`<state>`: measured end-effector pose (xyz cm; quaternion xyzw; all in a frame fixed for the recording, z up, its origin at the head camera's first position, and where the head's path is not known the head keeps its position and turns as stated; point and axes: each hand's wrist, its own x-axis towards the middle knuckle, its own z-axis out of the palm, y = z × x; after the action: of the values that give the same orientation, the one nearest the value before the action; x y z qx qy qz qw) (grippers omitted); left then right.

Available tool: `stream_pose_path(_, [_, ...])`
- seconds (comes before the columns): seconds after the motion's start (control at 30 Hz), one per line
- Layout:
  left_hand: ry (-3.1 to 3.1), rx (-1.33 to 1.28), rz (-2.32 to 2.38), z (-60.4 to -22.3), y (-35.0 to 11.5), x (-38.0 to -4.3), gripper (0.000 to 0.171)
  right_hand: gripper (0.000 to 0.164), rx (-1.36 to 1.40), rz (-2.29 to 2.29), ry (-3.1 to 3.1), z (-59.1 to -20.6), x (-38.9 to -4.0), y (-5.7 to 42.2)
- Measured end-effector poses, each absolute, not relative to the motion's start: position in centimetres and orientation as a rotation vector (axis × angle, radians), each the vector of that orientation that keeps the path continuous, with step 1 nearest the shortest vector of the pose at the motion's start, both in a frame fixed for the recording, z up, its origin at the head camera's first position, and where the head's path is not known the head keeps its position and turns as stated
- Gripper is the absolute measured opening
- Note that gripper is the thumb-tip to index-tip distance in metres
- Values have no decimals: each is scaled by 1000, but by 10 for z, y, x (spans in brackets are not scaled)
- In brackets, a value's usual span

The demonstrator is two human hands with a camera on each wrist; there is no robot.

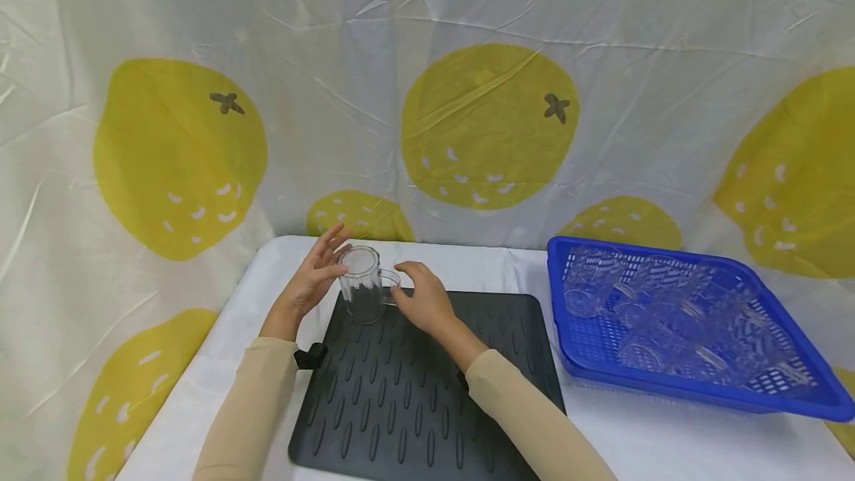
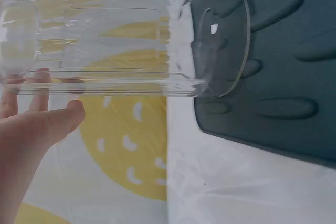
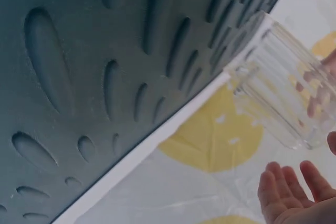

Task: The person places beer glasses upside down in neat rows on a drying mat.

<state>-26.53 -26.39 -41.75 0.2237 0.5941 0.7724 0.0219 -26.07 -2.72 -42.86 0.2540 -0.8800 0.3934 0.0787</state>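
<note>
Before a lemon-printed curtain, a glass mug is apparently stood upside down on the black mat, flanked by the left hand and right hand, both relaxed and grasping nothing (placing seems nearly finished), so careful withdrawal is probably required.

The right wrist view crops the left hand, while glasses in the basket (overlapping) blur beyond counting.

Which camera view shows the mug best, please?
The head view: there the mug is well inside the frame. The left wrist view shows it larger, but reaching the frame's edge; the right wrist view shows it slanted, at right.
</note>
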Motion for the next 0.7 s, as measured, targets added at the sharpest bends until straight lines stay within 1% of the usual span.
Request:
stream_pose_path(0.4, [1847, 939, 2415, -385, -256, -239, 68, 37, 748, 1300, -2522, -418, -243, -11])
stream_pose_path(0.7, [1946, 1048, 2277, -382, -247, -207, 67, 36, 717, 1333, -2475, -414, -223, 11])
